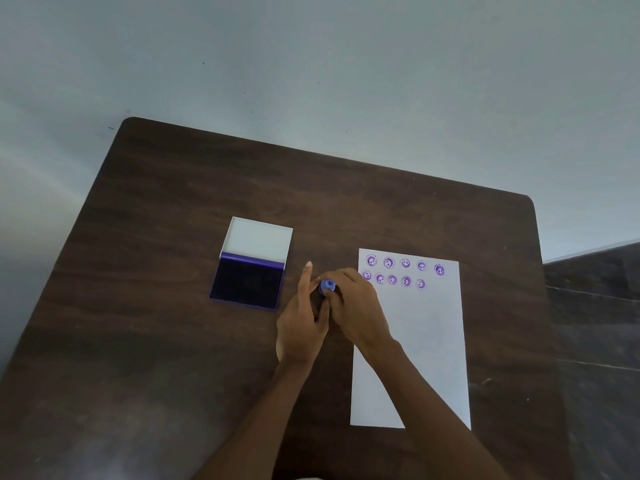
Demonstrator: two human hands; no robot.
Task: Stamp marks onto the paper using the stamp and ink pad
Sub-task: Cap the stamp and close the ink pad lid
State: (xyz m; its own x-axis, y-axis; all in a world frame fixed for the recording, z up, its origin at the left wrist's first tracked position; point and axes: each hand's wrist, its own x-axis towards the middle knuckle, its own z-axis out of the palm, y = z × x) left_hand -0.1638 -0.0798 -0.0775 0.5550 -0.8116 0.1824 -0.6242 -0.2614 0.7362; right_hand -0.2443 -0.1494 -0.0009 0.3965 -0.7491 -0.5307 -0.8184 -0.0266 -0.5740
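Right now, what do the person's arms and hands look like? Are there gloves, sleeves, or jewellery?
Both are bare. The left hand and right hand wear no gloves, and no rings, watch or bracelet show. Both forearms are uncovered up to the bottom edge of the picture, with no sleeve in view. No markings or tattoos can be made out.

- Only got my one head cam, looking forward and steeply down at the table [173, 202]
- Near edge cut off, far corners visible, wall beyond
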